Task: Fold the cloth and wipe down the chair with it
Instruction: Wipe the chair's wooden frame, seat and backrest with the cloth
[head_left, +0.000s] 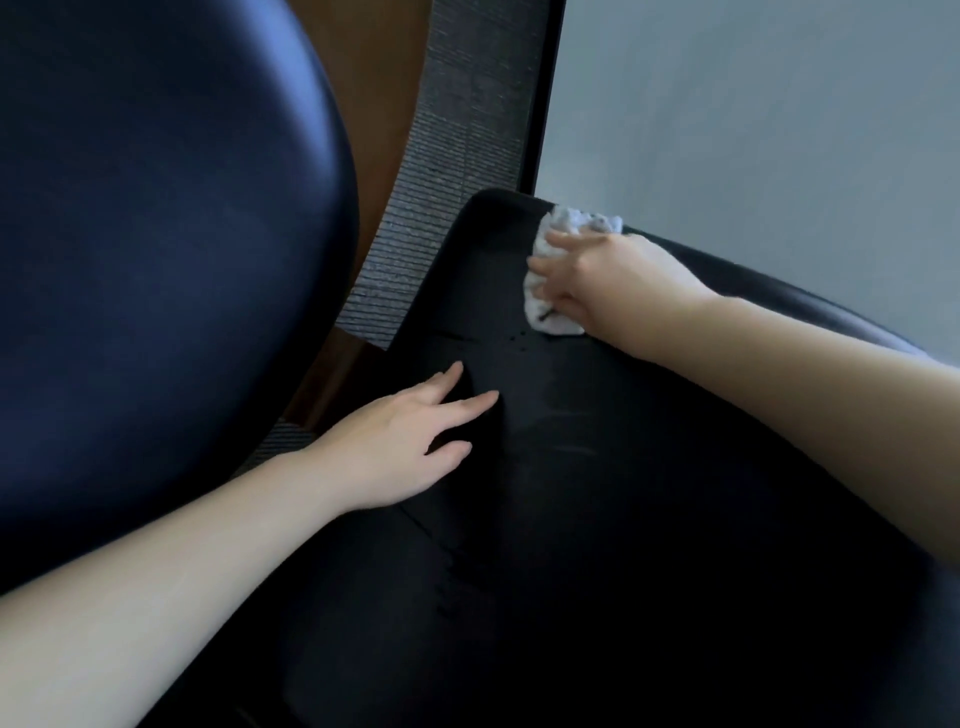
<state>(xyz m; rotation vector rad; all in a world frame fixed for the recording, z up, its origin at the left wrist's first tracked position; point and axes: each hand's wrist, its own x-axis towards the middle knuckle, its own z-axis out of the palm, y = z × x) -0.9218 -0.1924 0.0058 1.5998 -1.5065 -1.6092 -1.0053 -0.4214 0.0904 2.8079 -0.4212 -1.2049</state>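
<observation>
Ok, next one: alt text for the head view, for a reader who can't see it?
The right hand presses a crumpled white cloth onto the far edge of a black chair, while the left hand rests flat on the chair nearer the camera.

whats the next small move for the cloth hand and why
Probably sweep the cloth back toward the camera along the chair: the right hand presses it at the far corner, and faint smears show on the surface nearer the left hand.
</observation>
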